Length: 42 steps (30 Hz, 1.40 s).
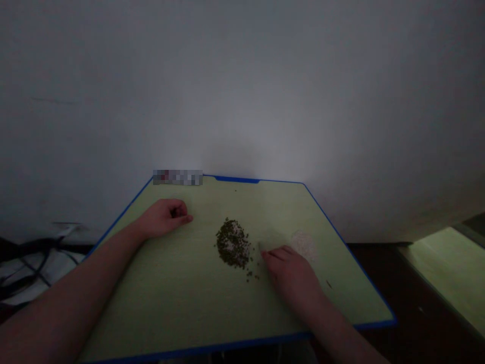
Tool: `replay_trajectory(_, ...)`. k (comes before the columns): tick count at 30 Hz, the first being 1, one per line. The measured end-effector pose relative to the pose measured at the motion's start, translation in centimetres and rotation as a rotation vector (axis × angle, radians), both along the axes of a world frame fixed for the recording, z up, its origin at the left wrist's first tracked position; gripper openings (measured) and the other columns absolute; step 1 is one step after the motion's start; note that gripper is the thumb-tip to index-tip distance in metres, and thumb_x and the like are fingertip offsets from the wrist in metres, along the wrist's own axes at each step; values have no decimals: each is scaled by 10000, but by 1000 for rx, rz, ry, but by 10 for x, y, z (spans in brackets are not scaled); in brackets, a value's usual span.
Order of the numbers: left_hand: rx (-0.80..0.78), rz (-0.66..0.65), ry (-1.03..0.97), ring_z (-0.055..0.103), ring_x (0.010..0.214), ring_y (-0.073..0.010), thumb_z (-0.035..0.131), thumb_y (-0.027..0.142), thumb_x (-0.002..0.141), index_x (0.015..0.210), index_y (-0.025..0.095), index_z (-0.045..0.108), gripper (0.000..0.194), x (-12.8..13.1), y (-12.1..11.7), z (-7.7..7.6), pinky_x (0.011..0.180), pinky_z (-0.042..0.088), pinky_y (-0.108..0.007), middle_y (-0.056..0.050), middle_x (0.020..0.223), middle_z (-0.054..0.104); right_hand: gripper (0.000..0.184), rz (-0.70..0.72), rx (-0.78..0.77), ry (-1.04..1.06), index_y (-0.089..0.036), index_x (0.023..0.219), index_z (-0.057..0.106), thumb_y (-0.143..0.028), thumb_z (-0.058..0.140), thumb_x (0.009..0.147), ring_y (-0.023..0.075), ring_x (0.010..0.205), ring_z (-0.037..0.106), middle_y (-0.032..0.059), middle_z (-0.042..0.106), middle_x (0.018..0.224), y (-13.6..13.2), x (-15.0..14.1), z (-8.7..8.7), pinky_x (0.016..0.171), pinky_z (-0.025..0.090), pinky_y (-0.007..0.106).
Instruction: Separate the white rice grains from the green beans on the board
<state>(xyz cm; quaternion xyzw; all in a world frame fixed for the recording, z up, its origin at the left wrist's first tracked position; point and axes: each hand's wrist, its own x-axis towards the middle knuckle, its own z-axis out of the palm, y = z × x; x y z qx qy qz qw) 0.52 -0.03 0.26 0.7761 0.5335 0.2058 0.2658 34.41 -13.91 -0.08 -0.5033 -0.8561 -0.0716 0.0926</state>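
Note:
On the table (182, 283), a mixed pile of small dark green beans (232, 245) and pale, rice-like grains lies between my hands, with a few beans strayed toward its near right side. A thin patch of pale grains (304, 244) is spread just beyond my right hand (291, 275). That hand rests palm down, fingertips pressed together at the tabletop right of the pile; what they pinch, if anything, is too small to see. Left of the pile, my left hand (166, 218) lies on its side with the fingers curled in, and a dark hollow hides their inside.
A blue edge (237, 179) borders the table, which stands against a grey wall (242, 91). A blurred strip (178, 177) lies at the far left corner. A small dark sliver (329, 284) is right of my right wrist. Black cables (26, 273) hang at left.

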Motion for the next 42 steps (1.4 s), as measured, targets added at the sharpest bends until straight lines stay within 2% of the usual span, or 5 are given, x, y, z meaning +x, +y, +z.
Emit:
replay_trajectory(5,9,-12,12,447,558,-121,577,505,747,654,192,526,330,1,0,1,536,355,-249,24,580,481,352,-121,24,2,-141,1129,700,-38,499,859,221,815,651,87,738,912,2,15,3,731,533,346)
replay_trajectory(14,-5,-19,-2,449,570,-123,582,483,753,662,193,519,311,0,1,-1,550,366,-255,25,592,479,364,-52,-1,-23,-129,1078,720,14,526,804,215,823,664,85,746,905,4,-11,3,756,535,322)
replay_trajectory(23,-2,-15,21,448,564,-121,574,471,747,658,190,514,301,1,0,2,542,358,-253,24,585,479,304,-241,0,112,-162,1108,705,-119,509,881,208,805,687,81,741,924,20,8,34,753,528,325)
replay_trajectory(33,4,-13,13,453,563,-118,579,484,746,659,191,519,311,1,2,0,545,363,-250,30,585,482,320,-133,-147,104,-212,1006,733,-52,525,822,194,816,679,51,741,889,11,-24,17,761,503,287)
replay_trajectory(42,9,-6,18,439,554,-115,579,483,737,646,189,512,315,4,-1,4,535,354,-251,31,575,471,256,-257,-50,205,-187,986,717,-109,511,855,211,748,687,67,744,856,41,23,41,688,513,317)
